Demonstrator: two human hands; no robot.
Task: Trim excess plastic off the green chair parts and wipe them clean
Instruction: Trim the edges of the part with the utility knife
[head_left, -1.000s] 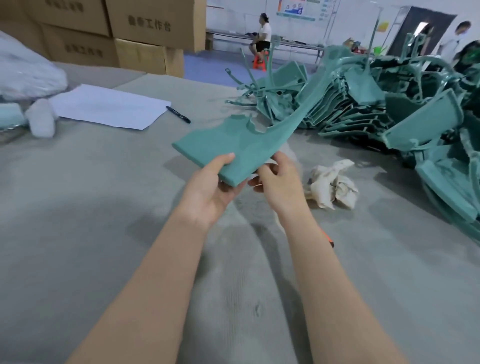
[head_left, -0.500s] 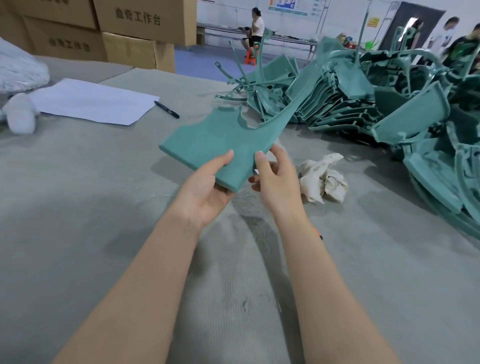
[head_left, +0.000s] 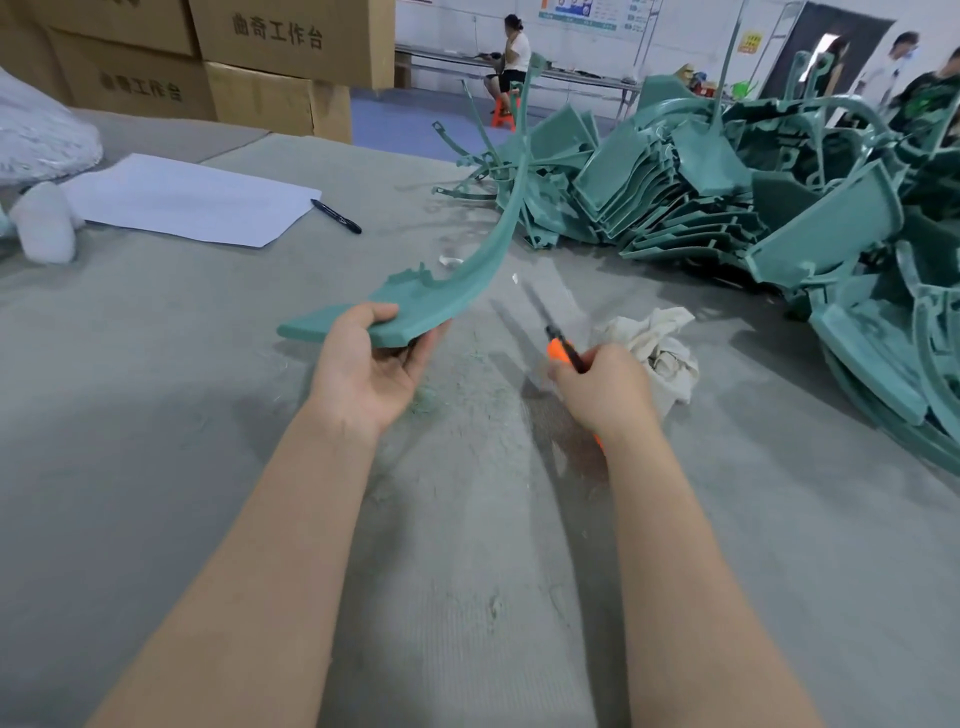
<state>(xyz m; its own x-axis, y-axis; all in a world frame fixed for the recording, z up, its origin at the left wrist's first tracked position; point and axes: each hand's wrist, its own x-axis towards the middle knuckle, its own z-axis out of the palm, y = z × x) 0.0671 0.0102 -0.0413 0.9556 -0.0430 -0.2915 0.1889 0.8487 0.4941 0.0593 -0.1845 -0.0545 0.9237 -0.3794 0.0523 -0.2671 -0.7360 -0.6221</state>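
Grey table (head_left: 156, 415): one part (head_left: 415, 306), one knife (head_left: 560, 349)

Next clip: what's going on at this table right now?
A person holds a curved green chair part in the left hand, raised off the grey table. The right hand grips an orange-handled knife, blade up and not touching the part. A crumpled white rag lies on the table just beyond that hand, and a pile of green parts sits to the far right.
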